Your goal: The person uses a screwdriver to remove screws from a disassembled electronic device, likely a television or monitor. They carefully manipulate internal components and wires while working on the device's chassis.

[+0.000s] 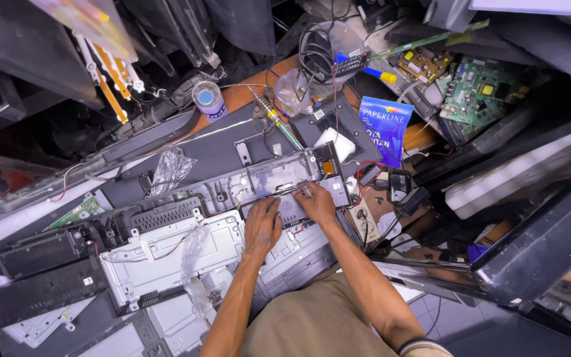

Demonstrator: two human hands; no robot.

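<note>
While both forearms reach forward from the person's lap, the two hands meet on the grey metal chassis strip that lies across the opened back of the flat screen set. That strip's long axis runs from lower left to upper right, slanting across the cluttered desk, so it lies crosswise to both arms, not in line with them. The left hand rests flat just below the strip, fingers loosely together and pressing on the pale panel beneath. The right hand sits slightly farther forward and is the nearer one to the strip's edge; its fingertips curl down onto a thin wire there, apparently pinching it, though I cannot tell for certain. A blue paper packet lies well apart, beyond the strip's right end.
</note>
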